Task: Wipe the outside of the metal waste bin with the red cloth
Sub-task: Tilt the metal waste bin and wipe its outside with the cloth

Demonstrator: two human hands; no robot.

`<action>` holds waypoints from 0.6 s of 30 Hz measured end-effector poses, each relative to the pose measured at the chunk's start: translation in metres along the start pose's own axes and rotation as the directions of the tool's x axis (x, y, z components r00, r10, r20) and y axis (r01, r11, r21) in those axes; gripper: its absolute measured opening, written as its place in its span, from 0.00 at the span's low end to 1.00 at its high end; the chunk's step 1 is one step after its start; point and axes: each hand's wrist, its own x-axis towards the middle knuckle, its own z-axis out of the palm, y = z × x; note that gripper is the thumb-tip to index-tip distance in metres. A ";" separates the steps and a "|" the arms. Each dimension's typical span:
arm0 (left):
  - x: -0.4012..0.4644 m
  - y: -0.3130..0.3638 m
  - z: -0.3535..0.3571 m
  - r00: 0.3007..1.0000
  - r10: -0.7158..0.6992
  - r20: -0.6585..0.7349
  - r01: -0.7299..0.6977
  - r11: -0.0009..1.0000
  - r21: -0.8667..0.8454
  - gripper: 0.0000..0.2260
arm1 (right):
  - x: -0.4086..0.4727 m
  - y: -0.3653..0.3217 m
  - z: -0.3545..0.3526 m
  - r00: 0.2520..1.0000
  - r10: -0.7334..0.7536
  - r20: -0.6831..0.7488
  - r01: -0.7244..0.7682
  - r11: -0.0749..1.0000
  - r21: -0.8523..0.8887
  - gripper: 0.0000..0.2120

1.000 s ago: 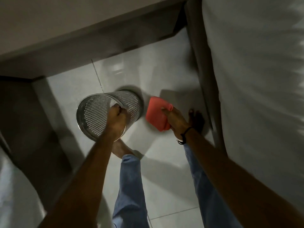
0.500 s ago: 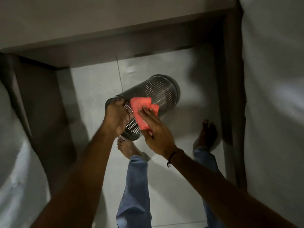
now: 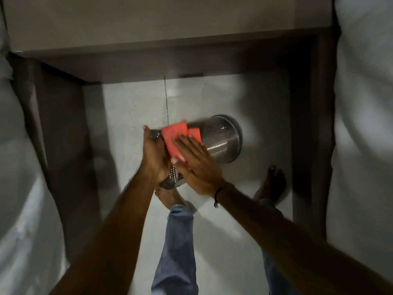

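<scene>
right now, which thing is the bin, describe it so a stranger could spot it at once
Look at the pale tiled floor between the two arms. Above it, the metal bin is held on its side: the left hand grips one end, the right hand presses a red cloth on it. It is the only shiny, hole-dotted cylinder.

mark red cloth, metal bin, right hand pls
red cloth (image 3: pixel 172 139), head view, flat upper panel.
metal bin (image 3: pixel 221 141), head view, perforated side wall.
right hand (image 3: pixel 194 165), head view, back of hand.
</scene>
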 end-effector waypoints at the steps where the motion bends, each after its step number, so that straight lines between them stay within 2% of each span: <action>1: 0.005 0.002 -0.002 0.999 0.002 -0.041 -0.004 0.999 -0.039 0.42 | -0.008 0.000 0.007 0.999 -0.015 0.040 0.017 0.999 -0.038 0.31; 3: 0.007 0.000 -0.003 0.997 0.001 -0.073 -0.006 0.997 -0.076 0.42 | -0.017 0.005 0.019 0.997 -0.002 0.076 0.005 0.999 -0.035 0.31; 6: 0.001 -0.016 -0.001 1.000 -0.003 -0.021 0.002 0.999 -0.051 0.38 | 0.003 0.008 0.012 0.998 0.059 0.020 -0.060 0.998 0.036 0.29; 8: -0.001 -0.027 -0.006 0.998 0.036 -0.043 -0.039 0.998 -0.055 0.34 | 0.017 0.012 0.007 0.996 0.087 -0.005 -0.086 0.993 0.080 0.29; 10: 0.002 -0.026 -0.010 0.998 0.029 -0.059 -0.029 1.000 -0.006 0.35 | 0.014 0.016 0.009 0.996 0.094 -0.002 -0.094 0.992 0.079 0.29; 13: 0.015 -0.011 -0.021 0.996 -0.067 -0.056 0.069 0.997 0.042 0.42 | -0.018 0.020 0.026 0.995 0.009 0.096 -0.001 0.997 -0.076 0.30; 15: 0.020 -0.005 -0.022 0.995 -0.068 -0.070 0.072 0.996 0.056 0.43 | -0.033 0.023 0.034 0.986 -0.003 0.166 0.027 0.989 -0.146 0.33; 16: 0.018 -0.006 -0.021 0.995 -0.059 -0.075 0.065 0.994 0.089 0.41 | -0.029 0.023 0.033 0.987 0.017 0.161 0.003 0.993 -0.121 0.35; 18: 0.012 -0.018 -0.021 0.997 -0.045 -0.061 0.054 0.988 0.146 0.37 | -0.009 0.023 0.023 0.991 0.091 0.097 -0.092 0.996 0.000 0.30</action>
